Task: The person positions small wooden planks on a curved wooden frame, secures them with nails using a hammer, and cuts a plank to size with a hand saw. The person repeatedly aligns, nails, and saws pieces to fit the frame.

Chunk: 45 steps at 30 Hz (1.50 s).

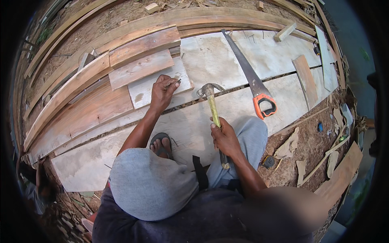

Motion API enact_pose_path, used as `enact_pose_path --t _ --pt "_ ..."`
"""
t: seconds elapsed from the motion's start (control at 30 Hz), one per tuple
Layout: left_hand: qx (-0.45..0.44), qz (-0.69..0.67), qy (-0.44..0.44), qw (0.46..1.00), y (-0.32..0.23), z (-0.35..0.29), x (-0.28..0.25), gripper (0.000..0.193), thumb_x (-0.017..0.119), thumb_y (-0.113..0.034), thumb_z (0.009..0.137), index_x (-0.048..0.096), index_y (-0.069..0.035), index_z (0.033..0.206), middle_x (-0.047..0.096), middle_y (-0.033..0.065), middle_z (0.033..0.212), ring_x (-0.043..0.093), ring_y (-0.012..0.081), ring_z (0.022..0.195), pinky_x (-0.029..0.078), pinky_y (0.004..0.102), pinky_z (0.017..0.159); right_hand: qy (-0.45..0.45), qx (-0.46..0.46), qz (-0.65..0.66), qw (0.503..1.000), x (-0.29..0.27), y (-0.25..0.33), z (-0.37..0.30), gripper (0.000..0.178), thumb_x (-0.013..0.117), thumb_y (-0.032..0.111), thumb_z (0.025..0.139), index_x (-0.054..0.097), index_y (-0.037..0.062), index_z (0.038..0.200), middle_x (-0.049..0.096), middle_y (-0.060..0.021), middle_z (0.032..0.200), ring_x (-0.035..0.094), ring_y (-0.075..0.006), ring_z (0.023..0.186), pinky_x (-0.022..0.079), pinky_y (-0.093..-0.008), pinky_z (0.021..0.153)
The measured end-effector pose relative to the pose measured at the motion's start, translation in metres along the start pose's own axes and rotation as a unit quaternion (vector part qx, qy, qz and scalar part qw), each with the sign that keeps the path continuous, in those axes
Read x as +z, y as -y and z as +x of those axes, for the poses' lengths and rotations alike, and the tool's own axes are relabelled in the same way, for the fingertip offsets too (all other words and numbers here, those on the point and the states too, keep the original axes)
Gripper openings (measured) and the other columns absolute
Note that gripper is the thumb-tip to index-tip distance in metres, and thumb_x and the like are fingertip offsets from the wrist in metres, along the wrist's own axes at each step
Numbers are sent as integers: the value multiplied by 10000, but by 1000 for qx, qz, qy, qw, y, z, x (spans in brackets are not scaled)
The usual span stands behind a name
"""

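Note:
My left hand (162, 95) is closed in a pinch on a small dark nail (178, 81), mostly hidden by the fingers, above a pale board. The right hand (224, 137) grips a claw hammer (214, 106) by its yellow and black handle, head pointing away from me over the pale planks. To the right of the hammer lies a handsaw (245, 67) with an orange and black handle, its blade pointing away. Left of my left hand, short reddish boards (142, 69) rest stacked on longer timber.
Long beams (227, 16) run across the far side. Pale planks (194, 133) lie under my sandalled foot (161, 144). A tape measure (268, 161) and wood scraps (287, 144) are on the dirt at right. Another person (38, 186) is partly visible at lower left.

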<state>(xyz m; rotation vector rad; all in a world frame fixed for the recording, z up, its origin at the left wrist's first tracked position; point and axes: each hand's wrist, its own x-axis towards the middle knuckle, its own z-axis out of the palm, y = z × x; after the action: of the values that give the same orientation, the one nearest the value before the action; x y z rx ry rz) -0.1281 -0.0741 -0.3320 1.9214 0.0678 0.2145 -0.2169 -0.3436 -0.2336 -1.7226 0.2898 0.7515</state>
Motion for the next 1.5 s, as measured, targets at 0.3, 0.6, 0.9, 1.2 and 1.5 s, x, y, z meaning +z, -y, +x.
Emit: enact_pose_path --t 0.3,0.6,0.9,1.2,1.5 --pt "149 99 17 984 30 7 10 136 711 -133 926 764 -16 972 766 115 925 718 286 913 495 408 862 -28 -207 -192 959 8 44 7 467 570 304 1070 516 -16 1407 559 -10 678 544 -98 536 469 -283 509" --pt "104 113 23 988 34 1 11 110 727 -152 919 764 -62 971 769 64 996 688 247 1037 411 407 991 -74 -266 -200 940 31 60 15 436 537 279 1072 496 -7 1398 659 -240 779 690 -454 752 538 -445 664" --pt "123 131 26 983 34 -1 11 84 727 -117 911 759 -63 966 767 69 989 689 245 1043 410 402 994 -109 -250 -180 945 24 32 21 404 512 332 1089 526 22 1349 615 -135 707 634 -288 650 494 -408 600" --pt "88 128 62 986 26 6 -8 158 694 -97 926 736 -45 1070 734 102 1091 653 289 1112 450 441 1018 -79 -199 -141 967 9 90 -8 458 489 361 1094 498 11 1390 624 -139 701 664 -245 625 507 -387 573" --pt "106 361 28 926 36 10 -15 476 581 -192 994 549 -41 1444 599 179 1405 520 349 1330 337 487 1183 -22 -104 -392 914 31 73 19 398 484 361 1089 487 42 1327 657 -287 817 685 -483 762 500 -528 649"
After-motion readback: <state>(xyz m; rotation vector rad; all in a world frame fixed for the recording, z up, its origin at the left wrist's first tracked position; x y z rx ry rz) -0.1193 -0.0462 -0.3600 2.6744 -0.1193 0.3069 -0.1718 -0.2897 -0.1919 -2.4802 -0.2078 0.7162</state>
